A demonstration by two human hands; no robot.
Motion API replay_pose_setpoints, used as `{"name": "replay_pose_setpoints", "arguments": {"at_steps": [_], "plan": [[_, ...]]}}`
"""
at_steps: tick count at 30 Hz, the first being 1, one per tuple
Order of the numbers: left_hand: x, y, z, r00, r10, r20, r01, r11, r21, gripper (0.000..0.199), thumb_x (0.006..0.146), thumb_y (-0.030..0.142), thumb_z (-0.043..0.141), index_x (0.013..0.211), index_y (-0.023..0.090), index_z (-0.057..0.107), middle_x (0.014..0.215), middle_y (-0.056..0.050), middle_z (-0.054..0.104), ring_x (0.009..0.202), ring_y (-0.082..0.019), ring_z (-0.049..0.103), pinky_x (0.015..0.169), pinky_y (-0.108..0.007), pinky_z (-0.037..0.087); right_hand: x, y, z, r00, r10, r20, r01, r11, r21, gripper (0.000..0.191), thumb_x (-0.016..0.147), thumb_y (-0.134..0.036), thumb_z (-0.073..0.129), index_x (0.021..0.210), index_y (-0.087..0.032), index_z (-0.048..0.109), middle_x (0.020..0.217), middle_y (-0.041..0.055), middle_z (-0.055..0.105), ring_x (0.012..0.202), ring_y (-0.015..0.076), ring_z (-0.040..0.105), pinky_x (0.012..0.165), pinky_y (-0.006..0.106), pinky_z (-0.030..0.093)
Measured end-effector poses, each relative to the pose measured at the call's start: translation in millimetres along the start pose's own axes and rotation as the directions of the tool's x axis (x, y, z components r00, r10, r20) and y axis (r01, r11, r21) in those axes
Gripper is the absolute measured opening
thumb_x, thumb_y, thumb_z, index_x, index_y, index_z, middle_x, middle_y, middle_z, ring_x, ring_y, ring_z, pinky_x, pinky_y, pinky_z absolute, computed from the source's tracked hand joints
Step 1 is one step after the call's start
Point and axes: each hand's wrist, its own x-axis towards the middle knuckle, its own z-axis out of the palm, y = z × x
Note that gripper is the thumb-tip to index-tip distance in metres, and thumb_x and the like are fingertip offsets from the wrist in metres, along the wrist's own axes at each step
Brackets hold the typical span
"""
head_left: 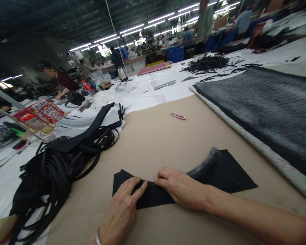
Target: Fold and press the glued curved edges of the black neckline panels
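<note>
The black piece (156,197) lies on the brown sheet (158,143), right in front of the person, with 2 hands on its curved top edge. The left hand (126,204) has its thumb and pointer finger a little apart, tips down on the edge. The right hand (180,187) has its fingers bunched close, tips on the edge too, just beside the left. I can't tell if the hands pinch the edge or just push down.

To the right, a dusty grey band (204,166) runs along the curve and looks turned over. To press the edge well, it seems best to do small bits, let 1 hand hold still while the other pushes, and keep the band even. Pulling hard could make wrinkles. The snips (177,116) lie well apart, and the straps (91,170) at the left should stay out from under the piece.
</note>
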Motion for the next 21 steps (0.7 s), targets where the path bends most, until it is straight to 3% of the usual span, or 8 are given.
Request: {"name": "replay_pose_setpoints", "arguments": {"at_steps": [6, 10, 12, 16, 21], "plan": [[1.6, 2.5, 3.5, 0.998, -0.007, -0.060, 0.006, 1.000, -0.019, 0.058, 0.082, 0.000, 0.035, 0.130, 0.028, 0.050, 0.129, -0.007, 0.053, 0.119, -0.021, 0.049, 0.098, -0.042, 0.050, -9.2, 4.3, -5.1, 1.000, -0.018, 0.015, 0.019, 0.998, -0.062, 0.023, 0.087, -0.004, 0.047, 0.099, -0.015, 0.063, 0.091, 0.0053, 0.056, 0.087, 0.0165, 0.049, 0.079, 0.025, 0.041], [6.5, 4.3, 0.9, 1.000, 0.014, 0.015, -0.012, 0.991, -0.131, 0.051, 0.085, 0.001, 0.033, 0.130, 0.020, 0.050, 0.121, -0.007, 0.057, 0.113, -0.017, 0.051, 0.099, -0.035, 0.049, -13.0, 5.0, -5.1, 0.999, -0.040, 0.019, 0.042, 0.995, -0.091, 0.023, 0.089, -0.006, 0.047, 0.103, -0.015, 0.062, 0.093, 0.0055, 0.056, 0.089, 0.0175, 0.049, 0.080, 0.026, 0.040], [9.2, 6.7, -2.0, 0.998, 0.017, 0.053, -0.009, 0.989, -0.148, 0.053, 0.087, 0.003, 0.033, 0.135, 0.023, 0.044, 0.117, -0.007, 0.058, 0.109, -0.017, 0.052, 0.097, -0.034, 0.050, -13.7, 5.3, -4.4, 0.998, -0.051, 0.022, 0.053, 0.993, -0.107, 0.025, 0.088, -0.006, 0.047, 0.107, -0.014, 0.061, 0.093, 0.0062, 0.056, 0.089, 0.0185, 0.049, 0.080, 0.028, 0.040], [11.1, 14.2, -4.6, 0.995, 0.029, 0.090, -0.023, 0.997, -0.073, 0.062, 0.086, 0.003, 0.035, 0.140, 0.033, 0.034, 0.114, -0.006, 0.056, 0.105, -0.018, 0.052, 0.093, -0.037, 0.051, -14.1, 6.3, -4.2, 0.994, -0.098, 0.039, 0.103, 0.982, -0.156, 0.031, 0.086, -0.006, 0.049, 0.114, -0.013, 0.058, 0.094, 0.0072, 0.055, 0.089, 0.0206, 0.047, 0.080, 0.032, 0.040], [5.2, 17.3, -0.5, 0.994, 0.058, 0.097, -0.062, 0.997, 0.043, 0.070, 0.081, 0.002, 0.040, 0.144, 0.031, 0.027, 0.126, -0.009, 0.050, 0.116, -0.022, 0.047, 0.100, -0.043, 0.046, -16.6, 6.2, -5.4, 0.989, -0.142, 0.033, 0.146, 0.958, -0.246, 0.026, 0.090, -0.010, 0.045, 0.114, -0.011, 0.055, 0.094, 0.0073, 0.055, 0.086, 0.0210, 0.046, 0.076, 0.033, 0.040]]}}
